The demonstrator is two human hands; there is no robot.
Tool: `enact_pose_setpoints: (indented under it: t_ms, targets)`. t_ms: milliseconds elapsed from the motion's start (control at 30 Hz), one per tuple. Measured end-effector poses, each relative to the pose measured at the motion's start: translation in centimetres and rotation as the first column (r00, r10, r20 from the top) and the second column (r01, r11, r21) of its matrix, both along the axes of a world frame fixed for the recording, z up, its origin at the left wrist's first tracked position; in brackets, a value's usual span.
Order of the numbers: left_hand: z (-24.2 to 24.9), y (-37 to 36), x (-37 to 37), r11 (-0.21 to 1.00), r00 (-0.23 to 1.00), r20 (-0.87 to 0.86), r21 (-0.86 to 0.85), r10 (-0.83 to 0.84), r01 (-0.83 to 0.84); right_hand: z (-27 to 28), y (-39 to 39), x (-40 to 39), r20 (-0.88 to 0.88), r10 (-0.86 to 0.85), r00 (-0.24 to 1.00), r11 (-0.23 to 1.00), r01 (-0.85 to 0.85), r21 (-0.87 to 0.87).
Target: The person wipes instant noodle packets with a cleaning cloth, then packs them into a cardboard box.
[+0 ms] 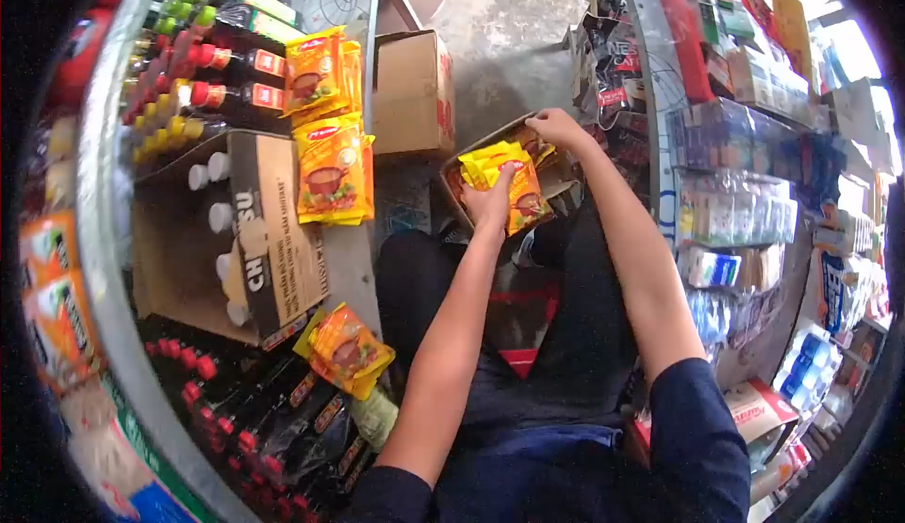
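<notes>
A small open cardboard box (454, 186) sits between my knees with yellow-and-orange seasoning packets (524, 204) in it. My left hand (489, 200) grips some of these packets, its thumb on top; the fingers beneath are hidden. At the far right corner of the box, my right hand (558, 130) is closed on the rim. To the left, more packets of the same look lie in an upper stack (321, 72) and a lower stack (334, 169) along the shelf edge. Another packet pile (347, 349) rests nearer to me, beside my left forearm.
Dark sauce bottles (247, 63) fill the left shelf, with a CHIN-SU carton (273, 231) of white-capped bottles below them. A closed cardboard box (415, 92) stands ahead on the concrete floor (509, 33). Wrapped drink packs (740, 207) line the right side.
</notes>
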State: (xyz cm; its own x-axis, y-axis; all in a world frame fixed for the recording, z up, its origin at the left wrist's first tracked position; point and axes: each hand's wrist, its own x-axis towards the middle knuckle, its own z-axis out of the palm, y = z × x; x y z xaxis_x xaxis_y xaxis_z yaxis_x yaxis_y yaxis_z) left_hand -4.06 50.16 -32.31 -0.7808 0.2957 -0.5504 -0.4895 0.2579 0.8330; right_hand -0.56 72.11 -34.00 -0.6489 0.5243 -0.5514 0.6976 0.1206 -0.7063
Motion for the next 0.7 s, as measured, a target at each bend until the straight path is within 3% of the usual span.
enact_pose_setpoints:
  t_ms: [100,133,233,333,433,467,500,567,600,633,700]
  targets:
    - [-4.9,1.3,0.7,0.975,0.996,0.013,-0.207,-0.083,0.084,-4.3,1.7,0.3,0.057,0.228,0.972,0.973,-0.230,0.024]
    - [-10.1,1.2,0.9,0.944,0.993,0.029,-0.308,-0.113,0.116,-5.9,2.2,0.2,0.129,0.287,0.949,0.955,-0.294,0.033]
    - [-14.4,2.2,1.7,0.735,0.994,0.033,-0.671,-0.102,0.097,-9.5,3.5,0.1,0.236,0.485,0.842,0.854,-0.514,0.080]
    - [-18.7,1.7,0.9,0.820,0.982,0.126,-0.540,-0.142,0.188,-9.8,3.8,-1.4,0.360,0.541,0.760,0.831,-0.549,-0.090]
    - [-20.5,1.2,0.1,0.865,0.959,0.200,-0.424,-0.199,0.268,-17.5,2.7,-0.1,0.152,0.492,0.857,0.870,-0.486,-0.075]
    - [-20.9,1.2,-0.4,0.875,0.950,0.218,-0.384,-0.223,0.293,-19.2,2.0,0.3,0.105,0.569,0.816,0.823,-0.563,-0.079]
    - [-21.8,0.7,-0.5,0.886,0.895,0.387,-0.305,-0.221,0.350,-19.3,0.6,-0.1,0.177,0.553,0.814,0.831,-0.521,-0.196]
    - [-23.6,-0.3,-0.7,0.908,0.704,0.674,-0.121,-0.221,0.401,-22.3,-2.4,-0.1,0.142,0.410,0.901,0.893,-0.365,-0.263]
    - [-23.6,-0.6,-0.2,0.921,0.673,0.699,-0.052,-0.242,0.386,-22.9,-4.1,-0.1,0.050,0.331,0.942,0.923,-0.312,-0.227]
    - [-22.7,-0.8,0.1,0.931,0.642,0.720,0.015,-0.264,0.366,-25.4,-5.1,-0.6,0.042,0.356,0.934,0.916,-0.340,-0.214]
    - [-19.1,0.5,-1.5,0.910,0.646,0.722,-0.053,-0.250,0.411,-28.9,-7.4,-1.5,-0.096,0.278,0.956,0.954,-0.286,-0.088]
